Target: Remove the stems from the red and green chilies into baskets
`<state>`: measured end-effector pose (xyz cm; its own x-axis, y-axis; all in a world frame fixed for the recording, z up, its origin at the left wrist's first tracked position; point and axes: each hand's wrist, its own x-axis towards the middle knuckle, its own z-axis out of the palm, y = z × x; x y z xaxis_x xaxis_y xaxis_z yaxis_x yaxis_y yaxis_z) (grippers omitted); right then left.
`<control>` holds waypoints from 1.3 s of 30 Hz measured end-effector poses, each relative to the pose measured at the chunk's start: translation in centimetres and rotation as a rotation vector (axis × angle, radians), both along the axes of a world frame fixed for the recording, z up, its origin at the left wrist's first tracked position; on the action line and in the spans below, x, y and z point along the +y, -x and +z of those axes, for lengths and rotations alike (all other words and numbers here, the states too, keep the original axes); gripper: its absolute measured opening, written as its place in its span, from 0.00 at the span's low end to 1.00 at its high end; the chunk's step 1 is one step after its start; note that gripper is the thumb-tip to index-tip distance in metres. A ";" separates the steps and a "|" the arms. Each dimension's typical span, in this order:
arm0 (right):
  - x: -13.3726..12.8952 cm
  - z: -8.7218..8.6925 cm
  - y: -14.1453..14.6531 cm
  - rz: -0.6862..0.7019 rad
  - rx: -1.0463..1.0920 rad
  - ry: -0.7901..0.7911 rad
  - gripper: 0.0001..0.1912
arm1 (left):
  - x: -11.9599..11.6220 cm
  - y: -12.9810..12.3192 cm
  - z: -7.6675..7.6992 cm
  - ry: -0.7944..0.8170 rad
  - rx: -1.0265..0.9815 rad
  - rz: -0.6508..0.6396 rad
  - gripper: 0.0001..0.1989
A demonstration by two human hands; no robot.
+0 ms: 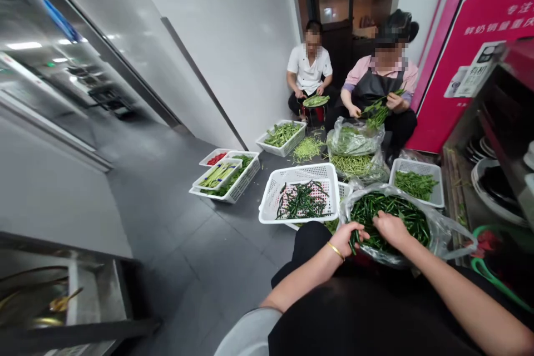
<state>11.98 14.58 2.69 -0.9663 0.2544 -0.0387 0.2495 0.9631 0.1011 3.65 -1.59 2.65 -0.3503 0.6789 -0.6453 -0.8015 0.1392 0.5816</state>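
My left hand [349, 238], with a gold bangle at the wrist, is closed around a few long dark green chili peppers [354, 240] at the near left rim of a clear plastic bag [438, 233]. Loose green chilies [411, 222] fill that bag. Just right of it, my right hand [391, 229] is over the heap with its fingers bent and pinched together; what they grip is hidden. Left of the bag, a white perforated basket [298, 172] holds more green chilies [304, 200] spread over its bottom.
Two people sit opposite, one trimming greens [377, 114], the other over a plate [316, 101]. Between us are a bag of green stems [352, 164], a heap of trimmings [307, 148] and vegetable baskets [287, 147]. More trays [231, 194] are left; a dish shelf [488, 122] is right.
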 end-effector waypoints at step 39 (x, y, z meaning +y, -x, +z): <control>-1.1 -0.1 -5.3 -0.255 0.221 1.299 0.30 | 1.6 -1.6 -0.5 -0.221 0.409 -0.201 0.27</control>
